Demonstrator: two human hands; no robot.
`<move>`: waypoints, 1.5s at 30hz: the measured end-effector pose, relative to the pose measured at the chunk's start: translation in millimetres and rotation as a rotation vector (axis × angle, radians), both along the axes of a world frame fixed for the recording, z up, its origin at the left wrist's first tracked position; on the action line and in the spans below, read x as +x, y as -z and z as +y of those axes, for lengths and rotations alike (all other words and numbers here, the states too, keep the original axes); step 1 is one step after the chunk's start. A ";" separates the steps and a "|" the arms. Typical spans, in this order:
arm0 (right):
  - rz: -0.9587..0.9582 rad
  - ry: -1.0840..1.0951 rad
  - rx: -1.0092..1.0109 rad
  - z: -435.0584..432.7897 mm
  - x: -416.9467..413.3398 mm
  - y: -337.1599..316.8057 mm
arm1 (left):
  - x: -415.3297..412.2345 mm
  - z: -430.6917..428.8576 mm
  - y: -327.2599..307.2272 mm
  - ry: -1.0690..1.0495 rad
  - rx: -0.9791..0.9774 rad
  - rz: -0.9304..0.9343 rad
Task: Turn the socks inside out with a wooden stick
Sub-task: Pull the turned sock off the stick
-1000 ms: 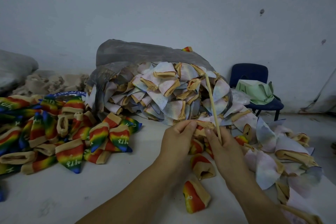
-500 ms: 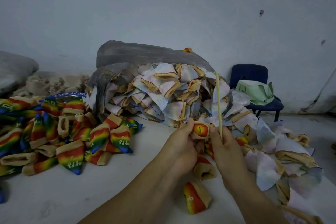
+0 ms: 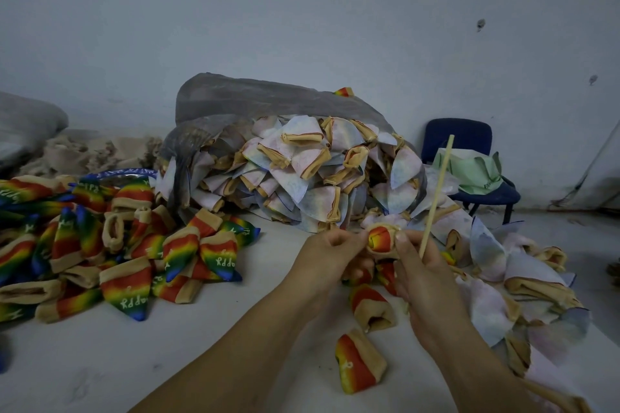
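Between both hands sits a small sock (image 3: 380, 238), its rainbow side bulging out through the tan cuff. My left hand (image 3: 330, 253) pinches the cuff's left edge. My right hand (image 3: 421, 270) pinches the right edge with the thumb and also holds a thin wooden stick (image 3: 436, 196), which points up and slightly right. Two rainbow socks (image 3: 370, 307) (image 3: 357, 364) lie on the white table just below my hands.
A heap of rainbow socks (image 3: 127, 251) covers the table's left side. A grey plastic bag (image 3: 268, 104) spills pale inside-out socks (image 3: 302, 178) behind and to the right of my hands. A blue chair (image 3: 469, 144) holding green cloth stands at the back right by the wall.
The sock has gone from a flat pale bundle to a rainbow bulge pushed out through the cuff. The stick's upper end has swung from leaning left to leaning right, and the hands moved right.
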State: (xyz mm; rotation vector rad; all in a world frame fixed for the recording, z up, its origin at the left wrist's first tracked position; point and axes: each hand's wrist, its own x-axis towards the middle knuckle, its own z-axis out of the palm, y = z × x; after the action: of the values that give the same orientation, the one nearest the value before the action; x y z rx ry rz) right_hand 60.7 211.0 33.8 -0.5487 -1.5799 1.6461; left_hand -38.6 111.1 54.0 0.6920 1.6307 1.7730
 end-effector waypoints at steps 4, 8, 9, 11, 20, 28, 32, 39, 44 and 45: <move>-0.033 0.012 0.142 -2.2 0.2 1.3 | 1.0 1.0 -0.6 -0.046 0.029 -0.023; -0.083 0.040 0.247 -5.9 -2.1 3.6 | 0.9 2.4 -1.7 -0.135 0.078 -0.183; -0.098 0.058 0.256 -6.3 -2.1 4.1 | 0.8 2.2 -3.4 -0.123 0.103 -0.244; -0.115 0.090 0.262 -5.8 -1.2 3.6 | 1.4 1.8 -7.9 -0.061 0.141 -0.313; -0.021 -0.021 -0.110 -11.1 -1.4 -3.6 | -1.4 -3.8 -9.8 0.191 0.183 -0.604; 0.005 -0.109 -0.258 -14.0 -1.3 -9.5 | 0.6 -4.6 -3.3 0.037 0.104 0.655; -0.038 -0.219 -0.288 -13.6 -1.9 -3.0 | -3.8 -4.2 7.9 0.059 0.155 0.767; -0.394 -0.083 0.273 -22.7 -1.1 5.0 | -24.7 -3.8 -3.1 -0.274 0.097 -0.185; -0.553 -0.047 0.658 -10.5 5.9 7.6 | -54.8 -21.7 -1.3 -0.123 0.551 -0.902; -0.568 -0.048 0.715 -9.3 6.8 7.3 | -57.5 -22.5 -0.3 -0.093 0.565 -0.899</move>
State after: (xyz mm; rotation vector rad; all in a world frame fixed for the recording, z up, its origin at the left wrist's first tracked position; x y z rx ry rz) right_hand 67.4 201.7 26.5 -0.6104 -2.4439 0.8668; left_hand -96.1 88.6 54.3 -0.0133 0.5709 2.1715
